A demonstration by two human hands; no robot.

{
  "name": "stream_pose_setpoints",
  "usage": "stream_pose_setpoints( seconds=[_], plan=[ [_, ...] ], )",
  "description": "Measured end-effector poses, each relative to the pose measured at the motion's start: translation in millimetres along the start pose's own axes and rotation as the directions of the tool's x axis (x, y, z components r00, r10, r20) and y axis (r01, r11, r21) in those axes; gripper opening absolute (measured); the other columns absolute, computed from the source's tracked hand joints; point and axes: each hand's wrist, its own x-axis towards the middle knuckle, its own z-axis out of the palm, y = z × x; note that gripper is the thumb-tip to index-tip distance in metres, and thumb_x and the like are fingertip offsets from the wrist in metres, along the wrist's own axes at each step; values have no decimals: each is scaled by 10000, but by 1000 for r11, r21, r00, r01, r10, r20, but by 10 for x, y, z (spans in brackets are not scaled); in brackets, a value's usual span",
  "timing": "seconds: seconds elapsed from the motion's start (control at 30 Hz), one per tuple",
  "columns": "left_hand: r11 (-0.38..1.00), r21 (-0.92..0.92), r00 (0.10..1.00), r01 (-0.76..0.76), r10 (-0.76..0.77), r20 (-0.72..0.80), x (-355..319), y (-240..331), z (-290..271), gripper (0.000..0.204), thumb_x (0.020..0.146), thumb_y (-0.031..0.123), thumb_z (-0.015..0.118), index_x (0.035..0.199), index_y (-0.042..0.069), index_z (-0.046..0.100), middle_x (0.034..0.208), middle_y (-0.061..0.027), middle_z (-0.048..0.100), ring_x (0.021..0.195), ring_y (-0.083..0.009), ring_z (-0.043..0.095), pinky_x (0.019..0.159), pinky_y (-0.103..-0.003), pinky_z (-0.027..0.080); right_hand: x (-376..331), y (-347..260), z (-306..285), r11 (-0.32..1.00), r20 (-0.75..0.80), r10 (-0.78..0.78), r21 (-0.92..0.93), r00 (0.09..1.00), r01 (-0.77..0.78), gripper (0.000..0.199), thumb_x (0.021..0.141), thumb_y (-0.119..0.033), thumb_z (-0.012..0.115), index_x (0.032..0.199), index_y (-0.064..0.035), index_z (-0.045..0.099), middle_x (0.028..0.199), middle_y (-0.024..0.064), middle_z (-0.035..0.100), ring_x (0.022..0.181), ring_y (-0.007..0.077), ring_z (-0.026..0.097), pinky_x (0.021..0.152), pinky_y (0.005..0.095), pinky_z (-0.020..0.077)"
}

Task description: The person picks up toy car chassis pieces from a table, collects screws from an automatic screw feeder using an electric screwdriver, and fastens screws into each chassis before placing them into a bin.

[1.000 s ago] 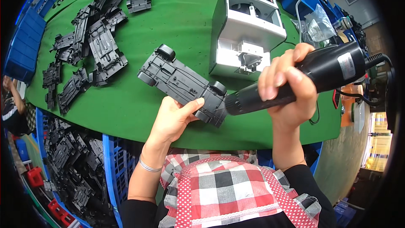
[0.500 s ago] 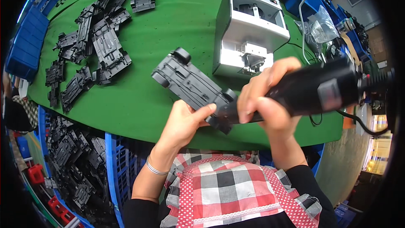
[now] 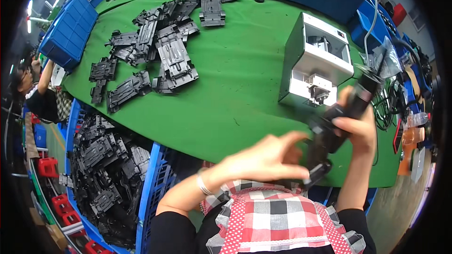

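Green surface [image 3: 245, 89] fills the view, black chassis parts [image 3: 160, 56] heaped at ten o'clock, none of them under the tool. A blue crate [image 3: 108, 178] of more parts sits at eight o'clock, so plenty looks left to do. The grey-and-white feeder box [image 3: 318, 63] stands at two o'clock. Right hand [image 3: 360, 124] at three o'clock, clenched around the black driver [image 3: 343, 117], tip pointing down toward the checked apron. Left hand [image 3: 263, 160] near centre, fingers spread, grasping nothing, just beside the driver's lower end.
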Motion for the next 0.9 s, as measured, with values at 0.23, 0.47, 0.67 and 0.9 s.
stream_pose_setpoints(
  seconds=[0.23, 0.47, 0.67, 0.9],
  plan=[
    [692, 596, 330, 408, 497, -803, -91, 114, -1986, 489, 780, 323, 664, 1113, -17, 553, 1008, -204, 618, 956, -292, 602, 820, -375, 469, -1356, -44, -1656, 921, -277, -15, -378, 961, -94, 535, 487, 24, 706, 937, -62, 429, 815, 37, 506, 801, 213, 588, 714, 310, 463],
    [169, 498, 463, 851, 209, -861, 18, -126, -2493, 808, 693, 478, 685, 1320, 83, 363, 1224, -265, 445, 1062, -402, 524, 875, -464, 446, -1826, -175, -1573, 684, -711, 8, -509, 703, -523, 340, 750, -122, 680, 1033, -24, 521, 849, 46, 601, 621, 94, 542, 450, 210, 384],
    [980, 193, 442, 47, 153, -884, -126, 367, -2132, 702, 739, 72, 493, 1391, 15, 240, 1060, -140, 556, 889, -204, 569, 736, -331, 486, -1094, 90, -1153, 935, -534, -297, 4, 792, 354, 243, 892, -187, 533, 1085, -66, 448, 805, 48, 533, 596, 114, 501, 517, 228, 384],
    [830, -503, 731, -239, -187, -656, -210, 336, -1002, 244, 861, 182, 540, 1026, 5, 574, 887, -127, 628, 759, -270, 647, 656, -397, 568, -24, -233, -55, 596, -371, -684, 213, 628, 774, 207, 860, -140, 487, 1026, -22, 455, 726, 126, 530, 550, 190, 511, 508, 315, 445]
  ],
)
